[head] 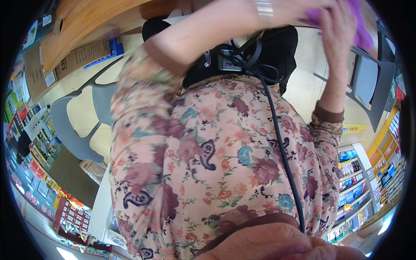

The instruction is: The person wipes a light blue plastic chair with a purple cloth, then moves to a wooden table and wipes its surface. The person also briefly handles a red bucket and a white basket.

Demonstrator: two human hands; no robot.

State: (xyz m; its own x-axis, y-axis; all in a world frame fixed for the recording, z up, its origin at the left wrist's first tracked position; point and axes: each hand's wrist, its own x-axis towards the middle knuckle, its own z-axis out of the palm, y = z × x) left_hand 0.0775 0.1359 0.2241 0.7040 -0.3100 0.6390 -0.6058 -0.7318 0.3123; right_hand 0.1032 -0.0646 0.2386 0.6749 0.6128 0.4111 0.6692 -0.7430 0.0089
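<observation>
A purple cloth [362, 34] is at the upper right, bunched under and beside my right hand [339, 32], whose fingers are bent over it. My left forearm crosses the top of the view, with a shiny metal band at the wrist. My left hand [304, 11] is blurred and partly cut off by the top edge; it meets the cloth and my right hand, but its grip cannot be made out. A small grey device [230, 61] with black cables rests at my waist, and one cable runs up over my floral top.
A wooden tabletop [94, 16] curves across the upper left. Cardboard boxes [83, 58] lie below it. One grey chair [73, 130] stands at left, another [367, 81] at right. Stocked shelves [352, 182] stand lower right. A person [24, 144] is at the far left.
</observation>
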